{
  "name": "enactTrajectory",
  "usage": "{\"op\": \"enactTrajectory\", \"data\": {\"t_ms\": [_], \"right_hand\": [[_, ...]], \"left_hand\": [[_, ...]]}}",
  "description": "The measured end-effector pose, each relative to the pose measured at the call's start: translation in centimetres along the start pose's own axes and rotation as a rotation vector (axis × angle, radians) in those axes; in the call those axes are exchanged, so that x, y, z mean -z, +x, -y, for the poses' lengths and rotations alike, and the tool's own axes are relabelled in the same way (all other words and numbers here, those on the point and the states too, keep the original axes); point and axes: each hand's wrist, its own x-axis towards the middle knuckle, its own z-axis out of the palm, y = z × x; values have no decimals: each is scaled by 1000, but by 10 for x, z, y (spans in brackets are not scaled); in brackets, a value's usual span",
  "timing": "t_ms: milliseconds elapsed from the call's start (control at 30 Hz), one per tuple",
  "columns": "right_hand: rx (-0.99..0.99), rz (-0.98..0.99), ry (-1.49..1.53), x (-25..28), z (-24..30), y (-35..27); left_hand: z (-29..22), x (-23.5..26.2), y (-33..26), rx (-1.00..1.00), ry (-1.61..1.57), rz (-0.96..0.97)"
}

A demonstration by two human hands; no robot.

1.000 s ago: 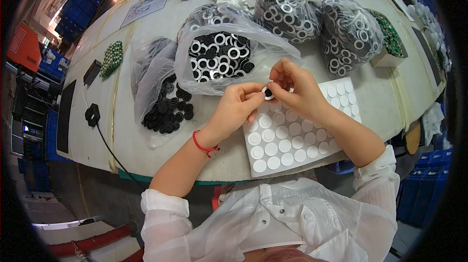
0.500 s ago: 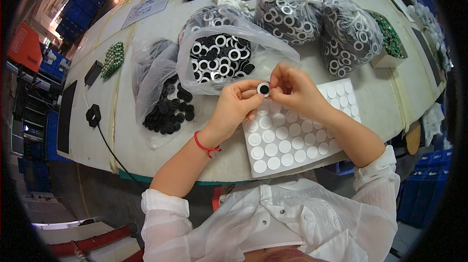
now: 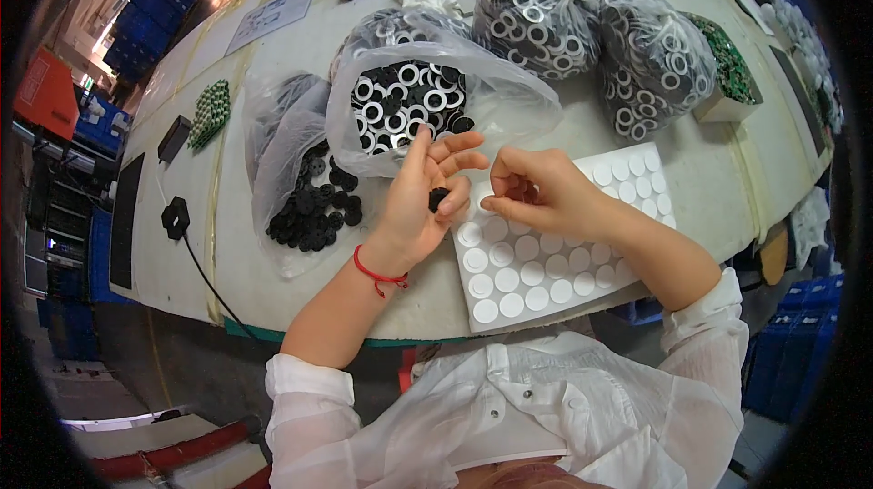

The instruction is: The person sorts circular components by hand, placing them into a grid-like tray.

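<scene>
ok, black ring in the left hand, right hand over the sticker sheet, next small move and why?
Probably the right hand peels a white disc off the sticker sheet: its fingertips are pinched just above the sheet's top-left corner, while the left hand holds the small black ring ready beside it.

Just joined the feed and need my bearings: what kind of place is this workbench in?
Probably a factory assembly bench. Clear bags of black-and-white rings crowd the pale table, a sheet of round white stickers lies under the right hand, and blue crates stand stacked beyond.
</scene>
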Motion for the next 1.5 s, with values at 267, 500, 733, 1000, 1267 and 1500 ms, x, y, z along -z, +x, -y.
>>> {"op": "enactTrajectory", "data": {"t_ms": [267,500,733,1000,1267,1500], "right_hand": [[411,-227,-399,-18,0,1],[246,-206,-406,-10,-1,-1],[202,-140,-203,28,14,-2],[205,538,-383,23,1,-11],[25,473,-367,18,11,-14],[-7,609,-462,20,15,-14]], "left_hand": [[10,-35,-14,-44,119,91],[15,-29,-8,46,-156,217],[21,-23,2,-37,74,70],[21,-30,-6,-79,204,-48],[25,-31,-3,-132,335,45],[25,-34,-7,-142,368,28]]}}
